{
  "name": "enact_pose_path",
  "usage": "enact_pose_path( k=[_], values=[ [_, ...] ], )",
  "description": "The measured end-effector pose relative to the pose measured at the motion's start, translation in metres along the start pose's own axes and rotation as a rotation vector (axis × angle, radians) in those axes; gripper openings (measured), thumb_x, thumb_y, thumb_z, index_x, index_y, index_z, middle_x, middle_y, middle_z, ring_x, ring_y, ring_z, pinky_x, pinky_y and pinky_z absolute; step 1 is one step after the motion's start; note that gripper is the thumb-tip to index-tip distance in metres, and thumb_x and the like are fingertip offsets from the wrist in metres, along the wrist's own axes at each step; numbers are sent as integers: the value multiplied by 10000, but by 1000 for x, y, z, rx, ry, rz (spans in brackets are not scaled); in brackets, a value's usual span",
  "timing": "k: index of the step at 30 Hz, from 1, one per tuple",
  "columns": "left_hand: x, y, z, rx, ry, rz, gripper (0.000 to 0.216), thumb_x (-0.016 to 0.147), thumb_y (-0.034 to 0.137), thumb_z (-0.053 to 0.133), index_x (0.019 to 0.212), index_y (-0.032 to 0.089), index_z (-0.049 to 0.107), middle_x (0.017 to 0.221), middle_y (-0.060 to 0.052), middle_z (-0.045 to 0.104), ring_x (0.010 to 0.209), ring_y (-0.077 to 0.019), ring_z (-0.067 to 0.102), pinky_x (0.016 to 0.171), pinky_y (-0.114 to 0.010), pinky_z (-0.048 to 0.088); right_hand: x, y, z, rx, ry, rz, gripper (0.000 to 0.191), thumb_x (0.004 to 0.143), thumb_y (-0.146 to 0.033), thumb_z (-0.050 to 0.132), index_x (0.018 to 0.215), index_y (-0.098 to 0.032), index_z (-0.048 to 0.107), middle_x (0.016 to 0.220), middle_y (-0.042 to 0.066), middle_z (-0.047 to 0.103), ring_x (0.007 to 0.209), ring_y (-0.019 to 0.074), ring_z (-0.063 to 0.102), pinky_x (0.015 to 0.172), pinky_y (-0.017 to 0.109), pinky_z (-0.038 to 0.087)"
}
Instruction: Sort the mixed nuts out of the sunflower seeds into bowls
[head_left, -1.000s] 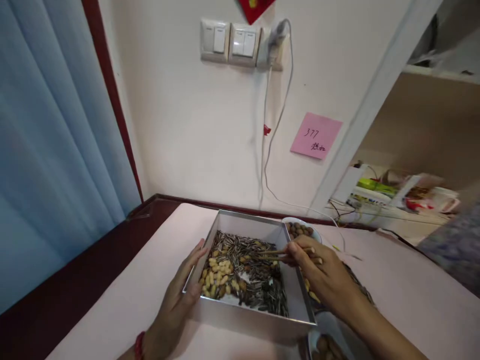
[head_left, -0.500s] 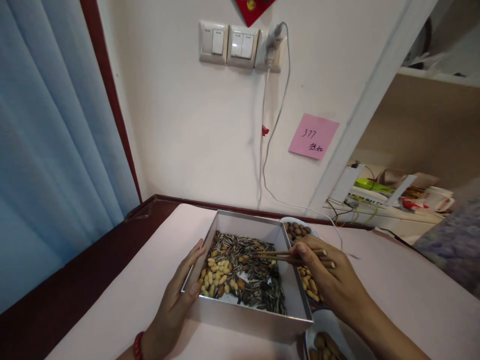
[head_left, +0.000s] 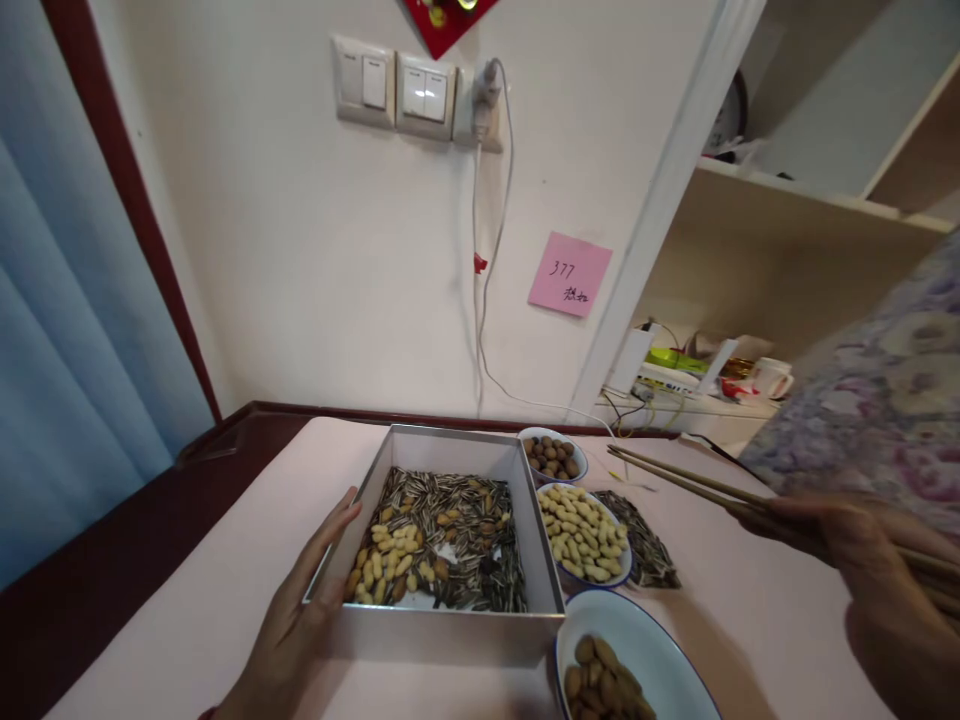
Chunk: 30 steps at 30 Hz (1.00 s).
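Brown chopsticks are clasped in the right hand, tips reaching leftward from its fingers. Farther left of them stands the pale box, the left hand laying its fingers along the side wall; whether they squeeze, I can't fairly tell. Striped seeds and peanuts lie inside, right of those left fingers.

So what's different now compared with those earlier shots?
The right hand has drawn the chopsticks out of the silver-rimmed box and off to the right, past the bowls, leaving the peanuts beside the box in fuller sight. The view has swung right too. Nothing was visibly let go. The left hand stays at the box's left side.
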<state>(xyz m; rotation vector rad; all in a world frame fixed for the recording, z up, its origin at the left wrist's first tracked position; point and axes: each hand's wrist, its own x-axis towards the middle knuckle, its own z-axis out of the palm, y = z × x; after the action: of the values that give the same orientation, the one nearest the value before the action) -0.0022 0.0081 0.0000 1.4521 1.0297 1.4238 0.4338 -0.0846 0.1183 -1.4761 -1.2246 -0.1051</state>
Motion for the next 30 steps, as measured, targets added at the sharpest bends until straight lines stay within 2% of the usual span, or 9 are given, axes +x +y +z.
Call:
enact_pose_path(
  k=[3,5,9,13,16,18,20,24,30],
  values=[
    [1,0,1,-11,5,9,473,938,437,515,1404,360,539,1598,36,376,1486,-312,279,1222,-481,187,-1,-13,3,-93,22,127,361,852,-625,566,853,-286,690,914,40,710,875,273,688,826,438,544],
    [2,1,1,-25,12,6,475,931,442,522,1398,357,547,1592,32,386,1480,-320,291,1216,-489,204,-2,-26,8,-64,18,112,388,859,-625,558,838,-262,694,887,40,717,841,241,698,794,392,567],
    [2,1,1,-30,10,-2,490,937,435,515,1420,347,522,1604,29,364,1490,-310,270,1215,-483,206,-3,-47,21,109,-1,15,312,909,-520,564,870,-245,704,870,31,714,803,180,702,749,289,603],
    [0,2,1,-7,0,12,484,944,427,512,1419,330,522,1611,16,351,1497,-299,250,1221,-485,193,-6,-62,44,212,-152,-82,258,931,-450,561,862,-256,716,880,23,705,789,151,685,679,218,585],
    [-1,4,1,11,-20,8,491,950,436,500,1430,333,507,1624,15,322,1501,-303,237,1225,-492,185,-10,-73,67,211,-379,-89,290,947,-455,527,855,-246,706,901,33,690,820,162,663,655,227,547],
    [-1,5,1,38,-22,18,490,950,445,499,1427,336,511,1619,15,333,1505,-304,225,1230,-495,169,-12,-78,82,199,-543,-94,341,963,-473,484,820,-229,673,826,30,655,761,162,624,635,261,504],
    [-1,5,1,53,-19,30,492,946,457,502,1421,333,520,1614,10,345,1505,-311,222,1232,-500,169,-14,-81,95,177,-648,-101,380,975,-486,448,776,-218,628,752,15,602,697,154,572,613,283,450],
    [-2,5,1,57,-22,36,494,943,464,507,1419,329,525,1611,-1,351,1500,-322,234,1228,-510,187,-13,-79,114,152,-716,-102,400,982,-505,423,767,-210,585,737,1,558,686,145,530,623,294,396],
    [-3,8,2,65,-26,56,474,956,445,498,1419,347,524,1614,16,344,1501,-307,239,1232,-487,195,-9,-74,136,154,-750,-119,423,980,-521,411,731,-207,547,727,2,534,702,150,516,651,294,390]
  ],
)
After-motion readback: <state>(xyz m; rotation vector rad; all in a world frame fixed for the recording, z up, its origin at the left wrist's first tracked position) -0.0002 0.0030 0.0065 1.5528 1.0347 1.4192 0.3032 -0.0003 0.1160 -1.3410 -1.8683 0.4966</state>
